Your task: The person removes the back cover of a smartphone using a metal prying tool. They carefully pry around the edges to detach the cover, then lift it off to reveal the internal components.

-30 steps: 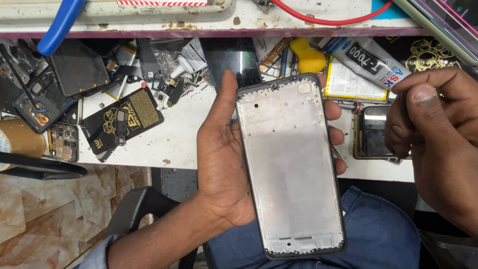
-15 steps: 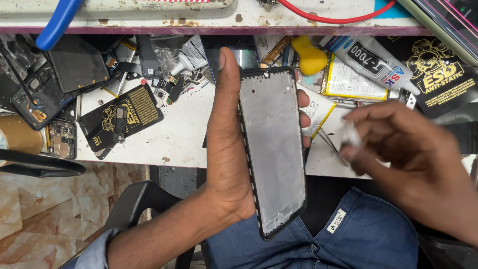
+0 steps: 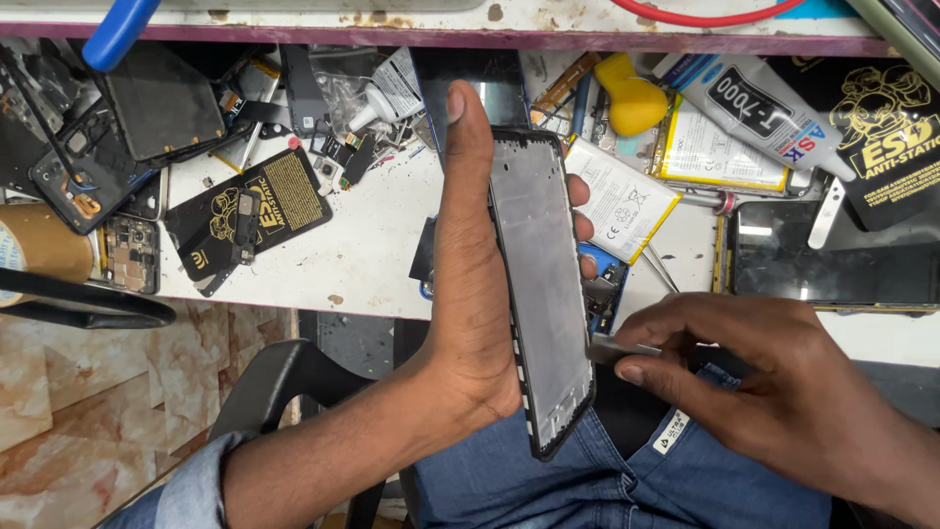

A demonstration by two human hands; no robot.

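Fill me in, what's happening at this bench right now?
A person seated at a cluttered white workbench holds a bare phone frame in the left hand, tilted edge-on to the camera. The right hand pinches a thin metal tool with its tip at the frame's lower right edge. Phone parts, batteries, a glue tube and dark screens lie across the bench behind.

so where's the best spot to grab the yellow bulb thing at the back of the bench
Probably by its round body: the yellow bulb lies on its side among the clutter, fat end nearest you. Coming from above with fingers on either flank looks simplest, since the glue tube and a battery crowd its right side. The left hand holds the phone frame; the right hand pinches a small metal tool.
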